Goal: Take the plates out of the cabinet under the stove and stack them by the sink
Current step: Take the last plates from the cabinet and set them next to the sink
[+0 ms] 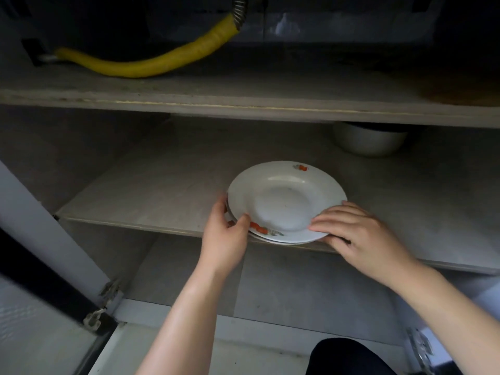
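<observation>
Inside, cabinet: an open cupboard with grey shelves; its door (40, 201) hangs open at the left, hinges showing near the bottom.
Plates: a small stack of white plates (286, 201) sits at the front edge of the middle shelf (140, 190), slightly overhanging it; the top plate has orange-red flower prints on its rim, one at the far side and one at the near side. At least one more rim shows beneath it; how many lie below I cannot tell.
Left hand: the left hand (224, 236) pinches the stack's near-left rim, thumb on top beside the near flower print, fingers curled under the edge.
Right hand: the right hand (359, 236) grips the near-right rim, fingers lying flat over the top plate's rim, the rest of the hand below the edge.
Bowl: a white bowl (370, 142) stands toward the back right of the same shelf, well apart from the plates, partly hidden by the shelf above.
Upper shelf: a yellow hose (151, 64) curves across it from the left to a corrugated metal fitting at the top.
Lower compartment: bare grey floor under the plates' shelf.
</observation>
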